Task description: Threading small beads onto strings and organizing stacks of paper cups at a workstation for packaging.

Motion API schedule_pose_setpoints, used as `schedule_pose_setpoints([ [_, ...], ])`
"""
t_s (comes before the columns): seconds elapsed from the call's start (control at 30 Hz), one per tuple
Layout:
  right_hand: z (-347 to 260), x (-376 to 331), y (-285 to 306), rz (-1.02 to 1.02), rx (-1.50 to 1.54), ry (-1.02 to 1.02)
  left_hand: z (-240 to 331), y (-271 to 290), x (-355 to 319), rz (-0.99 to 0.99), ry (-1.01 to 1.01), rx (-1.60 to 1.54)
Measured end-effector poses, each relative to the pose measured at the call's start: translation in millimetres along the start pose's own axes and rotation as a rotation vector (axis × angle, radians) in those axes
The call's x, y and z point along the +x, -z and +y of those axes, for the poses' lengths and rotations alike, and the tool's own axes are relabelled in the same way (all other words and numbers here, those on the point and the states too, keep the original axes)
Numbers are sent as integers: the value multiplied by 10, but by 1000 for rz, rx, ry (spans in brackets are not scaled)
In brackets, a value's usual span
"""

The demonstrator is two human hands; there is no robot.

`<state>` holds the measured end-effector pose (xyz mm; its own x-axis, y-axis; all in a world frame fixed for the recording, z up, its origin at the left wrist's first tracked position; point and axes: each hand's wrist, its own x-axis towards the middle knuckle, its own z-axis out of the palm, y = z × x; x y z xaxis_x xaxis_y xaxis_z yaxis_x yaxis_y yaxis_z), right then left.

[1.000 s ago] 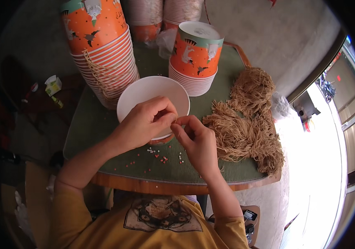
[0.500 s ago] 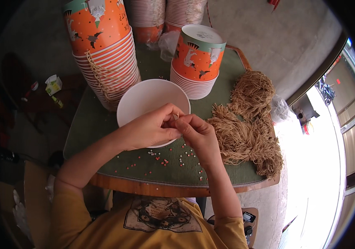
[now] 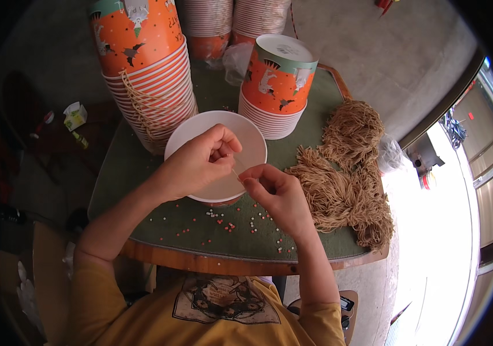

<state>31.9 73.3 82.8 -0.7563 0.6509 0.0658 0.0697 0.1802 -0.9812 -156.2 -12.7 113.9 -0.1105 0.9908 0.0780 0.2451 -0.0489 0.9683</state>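
Since a moment ago the left hand and right hand draw slightly apart over the cup at the counter's middle, fingers pinching a thin string between them.

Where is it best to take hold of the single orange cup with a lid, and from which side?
Probably the orange lidded cup by its side wall just under the lid, from the right: the wall is round and upright, the white bowl crowds its left.

head cam — looks steeply down | close above green table | fisheye
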Motion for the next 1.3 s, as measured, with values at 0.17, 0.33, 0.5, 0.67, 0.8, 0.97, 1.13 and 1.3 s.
schedule_pose_setpoints([
  [0.17, -34, 70, 26, -115, 32, -65, -33, 65, 31, 50, -28, -30],
  [0.33, 21, 76, -15, -115, 166, -36, -105, 194, -42, 252, -194, 76],
  [0.5, 43, 67, -4, -102, 185, -42, 76, -41, -228, 10, -38, 510],
  [0.67, 44, 60, -42, -57, 274, 0, -52, -174, -107, -1, 16, 124],
  [0.8, 41, 41, -68, -45, 332, -2, -80, -157, -57, -27, -27, 48],
  [0.97, 177, -118, -203, 265, 203, 146, -54, -184, -49, 3, 27, -71],
  [1.13, 512, -447, -528, 328, 6, 115, -29, -203, -14, -53, 73, -188],
  [1.3, 380, -497, -581, 161, -659, 481, -49, -212, -14, -98, 114, -184],
])
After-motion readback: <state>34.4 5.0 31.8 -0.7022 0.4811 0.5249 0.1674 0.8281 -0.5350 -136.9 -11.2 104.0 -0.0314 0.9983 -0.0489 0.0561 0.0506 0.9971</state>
